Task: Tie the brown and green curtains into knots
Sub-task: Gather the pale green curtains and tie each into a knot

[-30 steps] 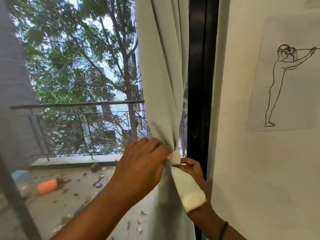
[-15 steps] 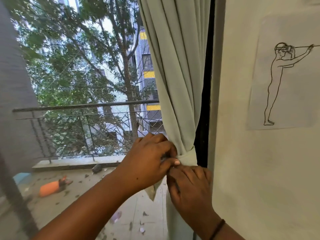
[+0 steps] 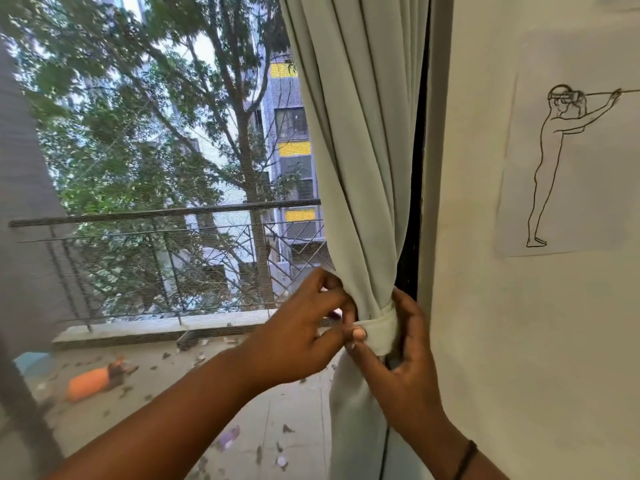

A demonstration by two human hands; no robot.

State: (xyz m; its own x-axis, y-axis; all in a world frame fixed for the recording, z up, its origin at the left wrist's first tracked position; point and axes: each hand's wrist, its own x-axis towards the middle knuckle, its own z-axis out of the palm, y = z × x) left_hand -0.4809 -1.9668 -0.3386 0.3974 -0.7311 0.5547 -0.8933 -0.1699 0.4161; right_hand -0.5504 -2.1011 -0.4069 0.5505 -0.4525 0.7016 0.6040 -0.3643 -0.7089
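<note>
The pale green curtain [image 3: 360,140] hangs beside the dark window frame, gathered into a tight waist where a band of the same cloth [image 3: 381,332] wraps round it. My left hand [image 3: 304,327] is at the band's left side, thumb and fingers pinching the cloth there. My right hand [image 3: 401,362] cups the band from the right and below, fingers curled round the gathered fabric. Below the band the curtain falls straight down. No brown curtain shows in this view.
A white wall [image 3: 519,341] with a taped line drawing of a figure [image 3: 561,161] stands at the right. Behind the mesh window lie a balcony railing [image 3: 166,220], trees, and an orange object [image 3: 90,382] on the littered floor. A dark frame post [image 3: 415,168] edges the curtain.
The loose cloth end that hung down by my right wrist has been wrapped into a band round the curtain. Both hands rose and closed in on it; the view shifted left.
</note>
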